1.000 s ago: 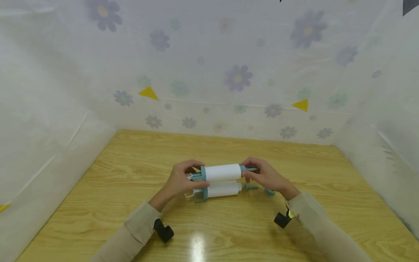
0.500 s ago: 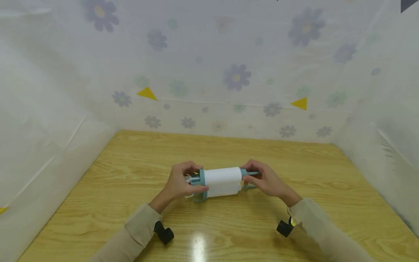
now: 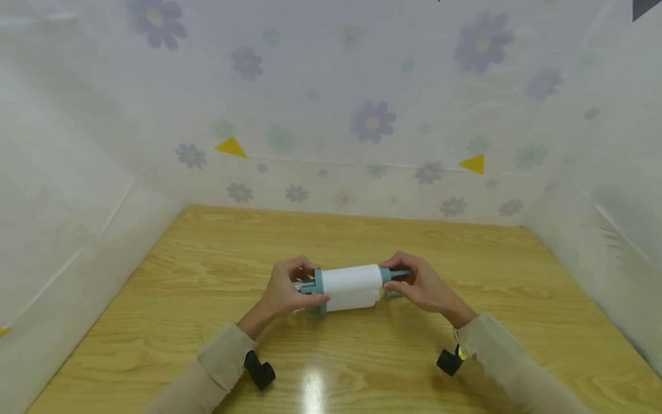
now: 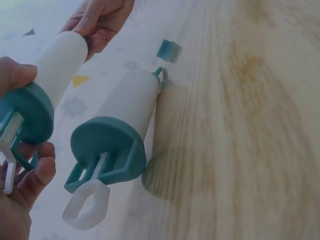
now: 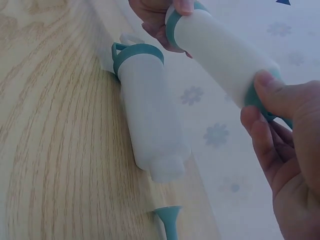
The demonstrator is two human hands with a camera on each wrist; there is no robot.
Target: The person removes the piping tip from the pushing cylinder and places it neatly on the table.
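Both hands hold a white icing syringe with teal end fittings, sideways above the table. My left hand grips it round the teal flange, beside its white plunger handle. At the other end, my right hand pinches the teal nozzle collar between thumb and fingers; the slim nozzle pokes out past the fingertips. A second, matching syringe lies on the table just below, its white loop handle towards the left. Its white outlet bears no nozzle.
A loose teal nozzle lies on the wooden table off the second syringe's outlet. Farther along is a small curved teal piece. Flower-patterned sheeting walls off the back and sides.
The held syringe has come slightly down and nearer, now overlapping the lying one more in the head view. The right hand has closed further round the nozzle end and covers the small teal pieces.
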